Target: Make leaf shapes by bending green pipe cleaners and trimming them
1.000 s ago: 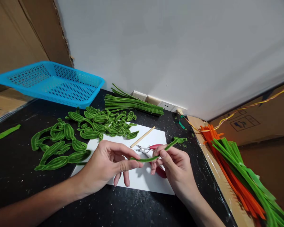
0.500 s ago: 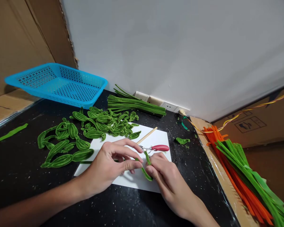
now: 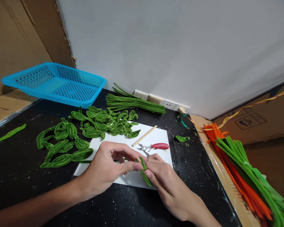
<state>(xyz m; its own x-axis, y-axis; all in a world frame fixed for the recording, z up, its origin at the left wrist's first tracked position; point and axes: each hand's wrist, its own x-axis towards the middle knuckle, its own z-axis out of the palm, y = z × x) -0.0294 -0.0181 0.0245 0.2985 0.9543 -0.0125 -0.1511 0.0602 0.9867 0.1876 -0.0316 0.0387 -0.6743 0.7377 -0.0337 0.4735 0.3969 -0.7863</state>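
Note:
My left hand [image 3: 119, 162] pinches a short green pipe cleaner [image 3: 145, 177] between thumb and fingers. From the other side my right hand [image 3: 162, 173] grips the same bent piece, fingertips almost touching the left ones. Both hands are over a white sheet [image 3: 123, 180] on the black table. Just beyond them lie red-handled pliers [image 3: 157, 146] and a thin wooden stick [image 3: 144, 136]. Leaf-shaped green pipe cleaner pieces [image 3: 101, 123] are heaped behind and left of the left hand. Part of the held piece is hidden by fingers.
A blue plastic basket [image 3: 68, 86] stands at the back left. Straight green pipe cleaners [image 3: 134, 103] lie by the wall sockets [image 3: 168, 104]. One leaf piece [image 3: 182, 138] sits right of the sheet. Orange strips [image 3: 236, 176] and light green strips [image 3: 248, 173] rest on cardboard at the right.
My hands have drawn closer together, the left fingers closing onto the green piece. The right hand has shifted slightly down, and more of the pliers and stick shows.

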